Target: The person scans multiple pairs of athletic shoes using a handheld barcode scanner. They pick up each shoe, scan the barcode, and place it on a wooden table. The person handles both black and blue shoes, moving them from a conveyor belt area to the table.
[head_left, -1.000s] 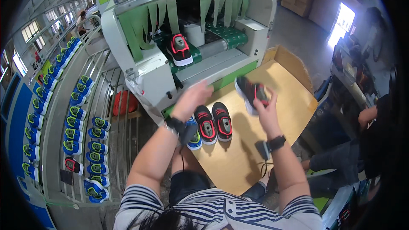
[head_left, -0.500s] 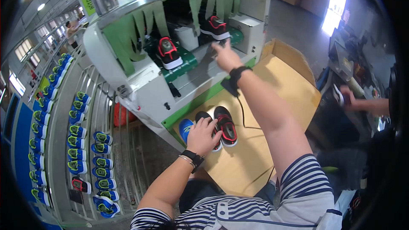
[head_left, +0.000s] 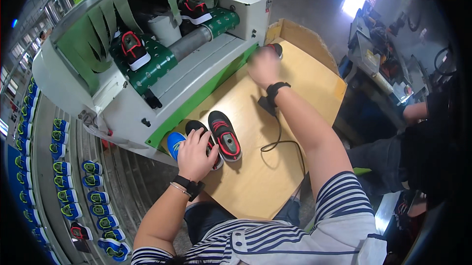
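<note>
My left hand (head_left: 195, 153) lies over a black-and-red shoe (head_left: 202, 130) on the wooden table (head_left: 255, 176), fingers spread across its top. A second black-and-red shoe (head_left: 225, 136) stands just right of it, and a blue shoe (head_left: 173, 143) pokes out on the left. My right hand (head_left: 263, 66) is stretched to the far part of the table and closed on another black-and-red shoe (head_left: 276, 49), which is blurred. Behind, the green conveyor belt (head_left: 157, 68) of a white machine carries two more shoes (head_left: 132, 49) (head_left: 195, 7).
A cardboard wall (head_left: 307, 41) borders the table's far right side. A black device with a cable (head_left: 268, 104) lies near my right wrist. Rows of blue-and-green shoes (head_left: 64, 176) fill a rack on the left. Another person's arm (head_left: 418, 112) shows at the right.
My right hand has come back from the conveyor belt to the far part of the table, now with a shoe in it. My left hand has stayed on the near shoe.
</note>
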Available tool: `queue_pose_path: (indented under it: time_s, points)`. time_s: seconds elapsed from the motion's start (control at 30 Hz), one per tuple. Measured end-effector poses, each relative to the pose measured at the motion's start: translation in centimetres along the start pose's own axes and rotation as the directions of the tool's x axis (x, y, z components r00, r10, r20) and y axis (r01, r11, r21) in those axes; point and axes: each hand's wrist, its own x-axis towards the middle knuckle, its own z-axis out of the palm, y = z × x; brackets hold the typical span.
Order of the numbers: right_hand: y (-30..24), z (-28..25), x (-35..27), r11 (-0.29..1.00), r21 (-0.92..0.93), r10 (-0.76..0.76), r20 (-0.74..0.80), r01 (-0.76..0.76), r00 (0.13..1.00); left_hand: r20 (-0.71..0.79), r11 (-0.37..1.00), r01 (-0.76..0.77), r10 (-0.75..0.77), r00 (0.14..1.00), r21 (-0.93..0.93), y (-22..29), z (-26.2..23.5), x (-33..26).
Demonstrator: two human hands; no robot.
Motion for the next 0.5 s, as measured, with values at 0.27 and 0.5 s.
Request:
queue_pose_path:
  time_s: [0.27,0.5]
  points:
    - [2.9,6.2,4.0,0.868,0.317,0.305,0.263,-0.381,0.915,0.021,1.0,0.003,-0.003,1.0,0.007,-0.3,-0.6,0.0]
    - [3.2,8.9,2.0,0.707,0.626,0.398,0.03,-0.328,0.917,0.034,1.0,0.015,-0.015,0.999,0.003,0.0,-0.7,0.1]
